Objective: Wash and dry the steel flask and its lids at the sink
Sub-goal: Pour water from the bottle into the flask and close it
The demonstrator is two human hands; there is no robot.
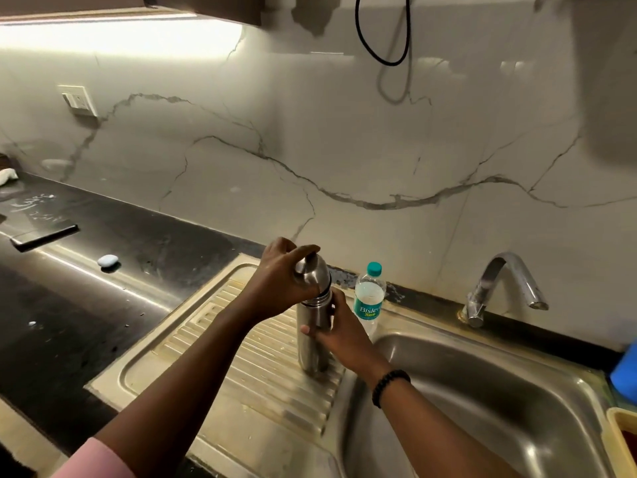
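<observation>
Steel flask [312, 334]: stands upright on the ribbed drainboard [241, 357], middle of the frame, just left of the sink basin [482, 391].
Outer lid [315, 274]: domed steel cap, tilted, at the top of the flask; dark threaded rings show below its rim.
Left hand [275, 281]: its grip is wrapped over the outer lid, thumb across the dome.
Right hand [339, 334]: its grip is round the flask body, fingers curled in front; a black bead bracelet [389, 386] sits on the wrist.
Sleeve [96, 460]: pink, lower left of the frame.
Water bottle [369, 296]: clear plastic with a teal cap and teal label, upright just right of the flask, behind it.
Tap [499, 284]: chrome, curved spout, at the back edge of the sink, right of centre.
Worktop [86, 270]: black and glossy, with white smears at far left; a flat dark object [44, 236] and a pale blue oval [108, 261] lie on it.
Wall [310, 132]: white marble-look slab with grey veins; a switch plate [77, 100] at upper left.
Light: a bright strip under the cabinet, top left.
Cable [382, 46]: black loop hanging at top centre.
Right edge: a blue object [625, 370] and a yellow container [622, 439], both cut off.
</observation>
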